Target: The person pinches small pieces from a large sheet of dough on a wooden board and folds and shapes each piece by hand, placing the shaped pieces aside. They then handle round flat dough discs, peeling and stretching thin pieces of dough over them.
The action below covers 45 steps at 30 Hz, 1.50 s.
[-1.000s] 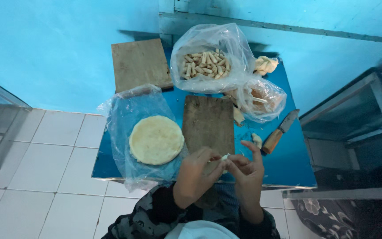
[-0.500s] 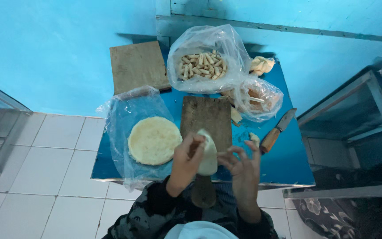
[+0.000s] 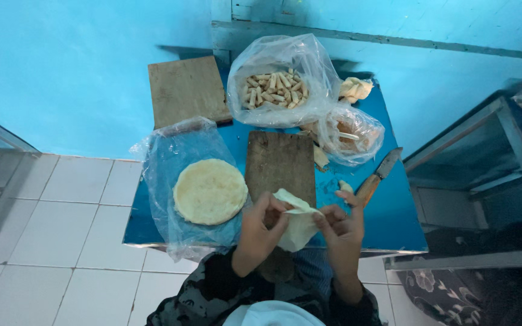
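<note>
Above the wooden board (image 3: 280,166), the left hand (image 3: 261,226) and right hand (image 3: 341,226) pinch a pale dough sheet (image 3: 297,220). Clear bags on the blue bench (image 3: 394,223) hold a round dough stack (image 3: 209,191) and rolled sticks (image 3: 273,89).

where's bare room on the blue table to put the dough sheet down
The wooden board ahead of both hands is bare. Open blue tabletop lies right of the knife. The far edge is crowded with the bags.
</note>
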Available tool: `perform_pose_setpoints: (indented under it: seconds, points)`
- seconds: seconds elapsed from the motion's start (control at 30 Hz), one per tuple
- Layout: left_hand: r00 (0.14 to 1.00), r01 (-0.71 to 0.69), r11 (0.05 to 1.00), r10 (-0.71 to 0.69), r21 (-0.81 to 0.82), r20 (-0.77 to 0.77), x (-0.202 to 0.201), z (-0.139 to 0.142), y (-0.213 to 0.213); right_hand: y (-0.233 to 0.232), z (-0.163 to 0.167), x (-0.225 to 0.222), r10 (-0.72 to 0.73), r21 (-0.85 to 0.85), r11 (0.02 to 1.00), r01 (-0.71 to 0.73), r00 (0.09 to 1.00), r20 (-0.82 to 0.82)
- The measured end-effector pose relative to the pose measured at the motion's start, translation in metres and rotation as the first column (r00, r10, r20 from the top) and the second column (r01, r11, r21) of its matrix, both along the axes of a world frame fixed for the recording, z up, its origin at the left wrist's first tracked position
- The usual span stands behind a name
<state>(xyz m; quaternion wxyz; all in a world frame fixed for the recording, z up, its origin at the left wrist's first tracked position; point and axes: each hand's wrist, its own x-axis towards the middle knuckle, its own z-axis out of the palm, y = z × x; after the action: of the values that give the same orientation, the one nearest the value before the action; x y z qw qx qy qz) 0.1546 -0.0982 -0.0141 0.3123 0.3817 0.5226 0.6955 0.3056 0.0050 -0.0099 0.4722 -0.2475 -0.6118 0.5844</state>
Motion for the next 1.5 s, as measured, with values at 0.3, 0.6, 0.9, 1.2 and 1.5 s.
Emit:
perform_pose_setpoints:
  seconds: [0.3, 0.6, 0.9, 1.2, 1.5]
  points:
    - [0.992, 0.112, 0.994, -0.112, 0.0, 0.059, -0.002, 0.01, -0.002, -0.014, -0.016, -0.007, 0.138, -0.102, 0.984, -0.146, 0.987, -0.081]
    - [0.977, 0.072, 0.997, -0.073, -0.015, -0.198, -0.002, 0.033, -0.014, -0.012, 0.014, -0.001, 0.248, 0.013, 0.968, -0.25, 0.966, 0.07]
    - [0.939, -0.131, 0.988, 0.15, 0.079, -0.311, -0.004, 0.037, -0.019, -0.01, 0.009, 0.006, 0.084, 0.016, 0.996, -0.083, 0.99, -0.109]
    - [0.951, 0.118, 0.964, -0.179, -0.237, -0.254, -0.01, 0.034, -0.013, -0.019, 0.002, 0.0, 0.226, 0.132, 0.971, -0.201, 0.952, -0.205]
    - [0.866, 0.086, 0.982, 0.009, 0.166, -0.501, -0.009, 0.025, -0.017, -0.012, 0.014, 0.0, 0.345, -0.162, 0.918, -0.362, 0.93, -0.122]
